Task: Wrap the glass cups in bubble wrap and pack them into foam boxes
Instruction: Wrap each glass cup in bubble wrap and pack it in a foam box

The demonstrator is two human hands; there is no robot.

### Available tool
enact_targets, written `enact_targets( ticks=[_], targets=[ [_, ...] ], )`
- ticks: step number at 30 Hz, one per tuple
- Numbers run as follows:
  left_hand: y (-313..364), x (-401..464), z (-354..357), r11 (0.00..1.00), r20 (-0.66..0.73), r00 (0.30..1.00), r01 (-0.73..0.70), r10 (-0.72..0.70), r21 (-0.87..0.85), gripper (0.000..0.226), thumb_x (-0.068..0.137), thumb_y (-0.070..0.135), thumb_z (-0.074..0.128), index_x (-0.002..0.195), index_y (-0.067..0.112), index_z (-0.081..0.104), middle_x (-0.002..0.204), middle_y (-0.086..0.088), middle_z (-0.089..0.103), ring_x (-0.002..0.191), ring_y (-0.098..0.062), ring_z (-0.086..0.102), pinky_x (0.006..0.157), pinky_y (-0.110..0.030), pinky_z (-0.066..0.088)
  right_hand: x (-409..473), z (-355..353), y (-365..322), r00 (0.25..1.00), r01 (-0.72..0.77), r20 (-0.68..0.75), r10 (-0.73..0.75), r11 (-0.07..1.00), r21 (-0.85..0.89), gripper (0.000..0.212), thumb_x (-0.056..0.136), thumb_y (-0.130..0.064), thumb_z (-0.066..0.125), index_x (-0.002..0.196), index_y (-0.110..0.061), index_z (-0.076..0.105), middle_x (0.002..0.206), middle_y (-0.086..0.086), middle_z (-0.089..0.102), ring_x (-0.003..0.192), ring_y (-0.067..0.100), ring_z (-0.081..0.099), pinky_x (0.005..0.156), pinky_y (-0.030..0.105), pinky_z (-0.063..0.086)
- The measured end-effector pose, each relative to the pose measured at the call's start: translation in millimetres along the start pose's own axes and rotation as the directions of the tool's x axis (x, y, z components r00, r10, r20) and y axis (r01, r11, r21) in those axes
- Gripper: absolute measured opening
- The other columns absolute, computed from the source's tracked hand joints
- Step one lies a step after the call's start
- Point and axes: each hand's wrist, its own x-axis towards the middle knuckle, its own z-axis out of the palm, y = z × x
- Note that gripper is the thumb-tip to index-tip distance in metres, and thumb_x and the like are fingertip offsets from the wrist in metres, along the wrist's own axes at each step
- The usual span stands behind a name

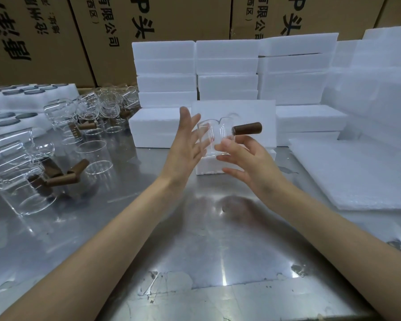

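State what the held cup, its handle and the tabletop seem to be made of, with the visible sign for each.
Cup: clear glass, since the white foam shows through it.
Handle: probably wood, being matte, brown and opaque.
Tabletop: likely stainless steel, being grey and shiny with blurred reflections.

Big black Chinese words on the brown cardboard boxes [56,38] along the top of the frame, "有限公司" upper middle, "P头" beside it, "西区" in small print
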Motion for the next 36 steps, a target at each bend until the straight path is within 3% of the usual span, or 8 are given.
enact_targets(
  ticks=[5, 8, 13, 17, 22, 29, 33, 36],
  targets=[
    [0, 1, 2, 1.000, 0.051, 0.999, -0.006, 0.006, 0.007, 0.077, 0.081, 0.075, 0.035, 0.145, 0.031, 0.037, 0.142, 0.009, 0.050, 0.107, 0.004, 0.059, 0.108, -0.027, 0.034, 2, -1, -2, 0.998, -0.046, -0.042, 0.050, 0.994, 0.100, 0.059, 0.065, -0.053, 0.069, 0.112, -0.019, 0.059, 0.101, -0.005, 0.068, 0.093, 0.009, 0.069, 0.076, 0.027, 0.055],
    [-3, -1, 5, 0.994, 0.096, 0.994, -0.057, 0.048, 0.090, 0.062, 0.080, 0.055, 0.051, 0.138, 0.033, 0.042, 0.118, 0.022, 0.065, 0.110, 0.005, 0.059, 0.090, -0.015, 0.042, 3, -3, -2, 0.997, -0.058, -0.038, 0.062, 0.992, 0.115, 0.063, 0.061, -0.058, 0.068, 0.111, -0.020, 0.061, 0.104, -0.006, 0.069, 0.095, 0.010, 0.069, 0.074, 0.027, 0.054],
    [-8, -2, 0, 0.988, 0.117, 0.986, -0.127, 0.117, 0.083, 0.073, 0.076, 0.030, 0.073, 0.140, 0.032, 0.037, 0.131, 0.000, 0.061, 0.117, -0.016, 0.061, 0.103, -0.034, 0.043, 4, -7, -2, 0.996, -0.093, 0.020, 0.091, 0.983, 0.161, 0.041, 0.078, -0.054, 0.066, 0.105, -0.023, 0.066, 0.103, -0.003, 0.071, 0.098, 0.010, 0.068, 0.078, 0.028, 0.052],
    [-8, -4, 3, 0.958, 0.109, 0.974, -0.216, 0.198, 0.188, 0.081, 0.070, 0.023, 0.082, 0.134, 0.041, 0.038, 0.130, 0.001, 0.060, 0.110, -0.013, 0.064, 0.087, -0.021, 0.050, 4, -11, -6, 0.981, -0.180, 0.127, 0.145, 0.926, 0.333, 0.039, 0.086, -0.054, 0.053, 0.101, -0.020, 0.067, 0.101, 0.001, 0.072, 0.092, 0.012, 0.067, 0.082, 0.031, 0.051],
    [-7, -5, 5, 0.911, 0.005, 0.947, -0.311, 0.322, 0.272, 0.063, 0.078, 0.013, 0.078, 0.132, 0.024, 0.048, 0.122, -0.003, 0.063, 0.109, -0.013, 0.063, 0.095, -0.022, 0.048, 3, -13, -8, 0.961, -0.243, 0.210, 0.180, 0.910, 0.336, 0.049, 0.088, -0.054, 0.043, 0.102, -0.012, 0.064, 0.116, 0.010, 0.068, 0.105, 0.017, 0.067, 0.082, 0.033, 0.049],
    [-6, -11, 6, 0.676, -0.066, 0.842, -0.380, 0.535, 0.631, 0.063, 0.075, 0.034, 0.081, 0.130, 0.029, 0.052, 0.117, 0.012, 0.063, 0.107, 0.002, 0.056, 0.089, -0.005, 0.038, 3, -7, -7, 0.990, -0.068, -0.114, 0.083, 0.990, 0.122, 0.063, 0.073, -0.064, 0.063, 0.118, -0.020, 0.055, 0.111, -0.008, 0.060, 0.103, 0.012, 0.065, 0.078, 0.031, 0.054],
    [-6, -12, 8, 0.569, -0.013, 0.810, -0.400, 0.586, 0.719, 0.064, 0.076, 0.038, 0.079, 0.132, 0.026, 0.052, 0.118, 0.010, 0.062, 0.109, -0.008, 0.057, 0.097, -0.023, 0.044, 2, -6, -5, 0.992, 0.019, -0.125, -0.015, 0.999, 0.031, 0.065, 0.065, -0.051, 0.078, 0.114, -0.023, 0.047, 0.109, -0.007, 0.054, 0.099, 0.003, 0.063, 0.083, 0.031, 0.055],
    [-7, -12, 9, 0.515, 0.031, 0.781, -0.441, 0.624, 0.735, 0.066, 0.078, 0.037, 0.077, 0.136, 0.022, 0.050, 0.117, 0.011, 0.060, 0.109, 0.000, 0.054, 0.101, -0.037, 0.043, 3, -7, -4, 0.991, 0.035, -0.127, -0.034, 0.999, 0.008, 0.062, 0.063, -0.047, 0.079, 0.112, -0.021, 0.051, 0.103, -0.007, 0.056, 0.093, 0.001, 0.064, 0.085, 0.030, 0.055]
  ],
)
